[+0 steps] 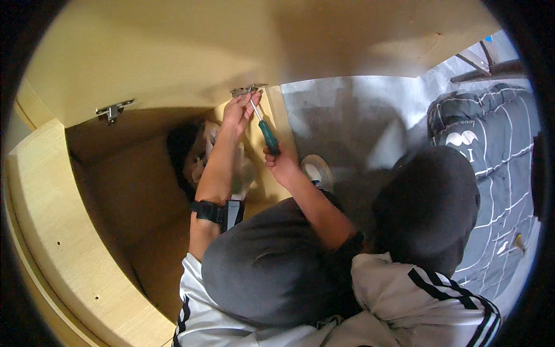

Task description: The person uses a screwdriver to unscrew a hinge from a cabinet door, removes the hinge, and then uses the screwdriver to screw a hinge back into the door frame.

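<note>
My right hand (282,165) is closed round the green handle of a screwdriver (268,136). Its metal shaft slants up to a metal cabinet hinge (245,90) on the lower edge of a wide wooden panel (191,52). At that same hinge, my left hand (234,114) has its fingers pinched together, close against the screwdriver's tip. Those fingers hide part of the hinge and any screw there. A second metal hinge (115,109) sits farther left on the panel's edge, with no hand on it.
Below the panel opens a wooden cabinet (92,237) with a dark interior. Inside, beside my left forearm, lie a black item (180,156) and crumpled clear plastic (245,173). A dark patterned quilted cushion (497,173) is at right, near a wooden frame (491,68).
</note>
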Demonstrator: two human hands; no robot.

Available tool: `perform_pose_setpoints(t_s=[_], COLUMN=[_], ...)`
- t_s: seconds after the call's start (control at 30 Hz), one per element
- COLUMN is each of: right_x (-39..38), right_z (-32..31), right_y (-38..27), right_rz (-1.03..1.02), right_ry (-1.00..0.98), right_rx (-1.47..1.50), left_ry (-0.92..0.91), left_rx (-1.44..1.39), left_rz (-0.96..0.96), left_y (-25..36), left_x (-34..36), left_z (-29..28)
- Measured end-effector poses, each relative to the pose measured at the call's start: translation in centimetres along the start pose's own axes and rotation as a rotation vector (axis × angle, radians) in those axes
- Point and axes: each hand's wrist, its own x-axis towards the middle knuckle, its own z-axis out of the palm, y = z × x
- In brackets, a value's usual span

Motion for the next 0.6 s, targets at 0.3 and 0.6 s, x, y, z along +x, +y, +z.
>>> perform_pose_setpoints(t_s=[0.3, 0.6], right_x=[2.1, 4.6], right_z=[1.9, 1.3], right_y=[3.1, 4.0], right_rz=[-0.735, -0.703], right_ry=[0.373, 0.451], right_rx=[-0.731, -0.778], left_ry=[-0.069, -0.153], left_rx=[-0.060, 0.012], left_rz=[0.029, 0.068], left_y=[0.0, 0.0], left_x=[1.1, 1.8], left_z=[-0.6, -0.8])
